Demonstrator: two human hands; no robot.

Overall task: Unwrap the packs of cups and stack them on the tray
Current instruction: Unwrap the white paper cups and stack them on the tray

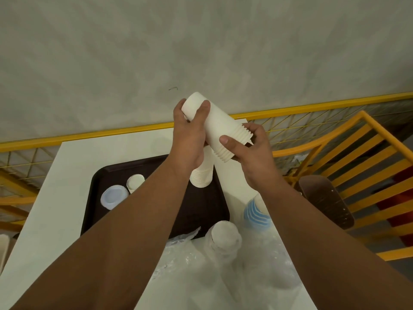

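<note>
1. Both hands hold a nested sleeve of plain white paper cups [214, 126] tilted in the air above the far edge of the white table [55, 198]. The left hand [190, 135] is curled round its closed-base end, and the right hand [252, 148] pinches the ribbed rim end.
2. To do this well, I would turn the sleeve rims-down, keep a grip at both ends so no cups slide loose, and lower it squarely.
3. The dark brown plastic tray [111, 175] carries a white cup stack [201, 175] near its far right corner, and two more stacks, one bluish [114, 196] and one white [135, 182], by its left edge.
4. Crumpled clear plastic wrap [190, 260] lies at the table's near edge, with a wrapped white cup pack [225, 240] and a blue-striped cup pack [256, 214] beside the tray.
</note>
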